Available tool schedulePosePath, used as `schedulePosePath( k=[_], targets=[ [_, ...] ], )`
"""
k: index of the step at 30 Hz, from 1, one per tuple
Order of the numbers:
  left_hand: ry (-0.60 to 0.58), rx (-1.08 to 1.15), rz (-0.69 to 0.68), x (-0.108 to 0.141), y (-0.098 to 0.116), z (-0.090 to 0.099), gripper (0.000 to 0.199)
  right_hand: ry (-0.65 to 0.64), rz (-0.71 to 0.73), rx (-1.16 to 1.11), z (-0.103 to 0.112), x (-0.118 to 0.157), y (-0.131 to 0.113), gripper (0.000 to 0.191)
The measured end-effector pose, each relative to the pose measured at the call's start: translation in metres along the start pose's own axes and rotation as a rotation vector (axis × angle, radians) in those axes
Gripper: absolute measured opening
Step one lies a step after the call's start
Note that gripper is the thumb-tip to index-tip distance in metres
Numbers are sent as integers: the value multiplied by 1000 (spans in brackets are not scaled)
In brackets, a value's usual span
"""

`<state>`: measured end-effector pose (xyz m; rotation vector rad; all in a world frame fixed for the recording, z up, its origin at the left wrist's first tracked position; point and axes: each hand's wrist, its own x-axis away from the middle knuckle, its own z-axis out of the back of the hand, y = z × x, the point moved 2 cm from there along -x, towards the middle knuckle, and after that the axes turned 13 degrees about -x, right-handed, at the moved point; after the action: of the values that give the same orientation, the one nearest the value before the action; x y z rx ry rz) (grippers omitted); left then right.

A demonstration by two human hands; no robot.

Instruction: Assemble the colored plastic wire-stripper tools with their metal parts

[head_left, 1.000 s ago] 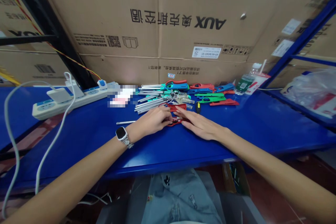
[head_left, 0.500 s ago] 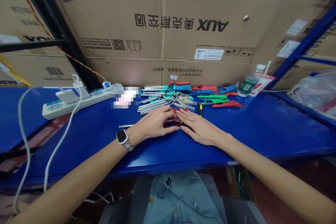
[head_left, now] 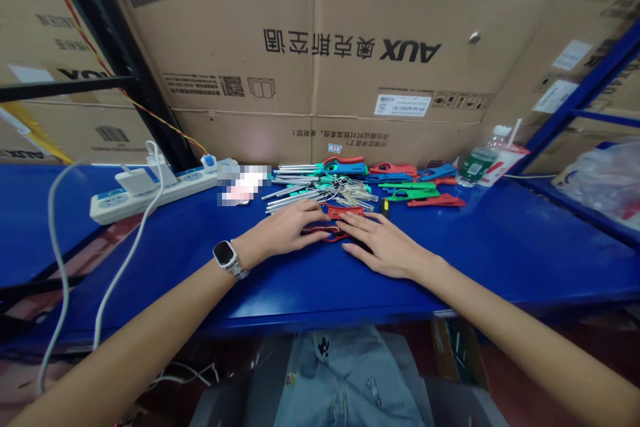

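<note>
Two red lighter casing parts lie on the blue table between my hands. The farther red casing part is mostly uncovered. The nearer red casing part shows a light strip along it, and fingers cover part of it. My left hand, with a watch on its wrist, is at their left ends, thumb and fingers apart. My right hand is stretched out flat with its fingertips on the right side of the parts. Just beyond lie a pile of metal lighter tubes and clear plastic pieces.
Blue, green and red casings, including a green casing, lie behind to the right, near a black-and-yellow tool handle. A bottle and a cup stand farther right. At left is a power strip with cables. A cardboard box stands behind.
My left hand has shifted left and spread apart from my right hand, uncovering more of the red casing parts. The metal tube sticking out left of that hand no longer shows.
</note>
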<state>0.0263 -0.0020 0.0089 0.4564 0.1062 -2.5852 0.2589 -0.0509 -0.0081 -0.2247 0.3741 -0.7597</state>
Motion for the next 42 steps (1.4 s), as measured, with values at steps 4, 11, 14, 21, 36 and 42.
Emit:
schedulePosePath(
  k=[4,11,14,21,36,42],
  targets=[
    [-41,23,34,3,-6,3,20,-15,-33,24,6,-6,-4,45],
    [-80,-16,60,1,-8,-5,25,13,-22,-50,20,-41,-1,19],
    [-92,-69,49,1,-8,-6,27,-38,-54,-172,20,-54,6,10],
    [-137,-216,4,1,0,-2,32,-9,-72,-284,15,-56,9,13],
    [-162,-298,-21,2,9,2,31,-31,-213,-308,20,-61,6,17],
    [-184,-333,-19,0,11,3,28,-2,-246,-307,17,-60,5,15]
  ],
)
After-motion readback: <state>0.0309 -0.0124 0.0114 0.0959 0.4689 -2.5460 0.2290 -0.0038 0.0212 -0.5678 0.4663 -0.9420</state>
